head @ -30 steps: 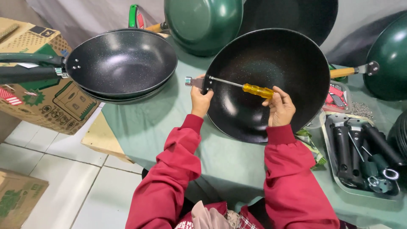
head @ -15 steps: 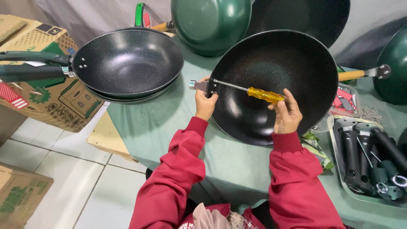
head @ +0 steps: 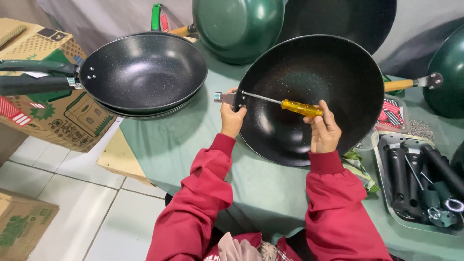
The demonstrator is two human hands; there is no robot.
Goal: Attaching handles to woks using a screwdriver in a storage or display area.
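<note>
A black speckled wok (head: 314, 72) lies tilted toward me on the green-covered table (head: 270, 193). My left hand (head: 232, 115) grips its rim at the left, where a short metal handle bracket (head: 220, 97) sticks out. My right hand (head: 323, 129) holds a screwdriver (head: 290, 104) by its yellow handle. The metal shaft runs left across the wok's inside, and its tip meets the wall at the bracket.
Stacked black woks (head: 140, 72) with dark handles sit at the left above cardboard boxes (head: 46, 108). Green woks (head: 237, 26) stand at the back and far right (head: 447, 77). A metal tray (head: 386, 205) of black handles and hardware sits at the right. Tiled floor (head: 72, 193) lies below left.
The view has shifted slightly. Both hands stay on the wok and screwdriver in nearly the same pose.
</note>
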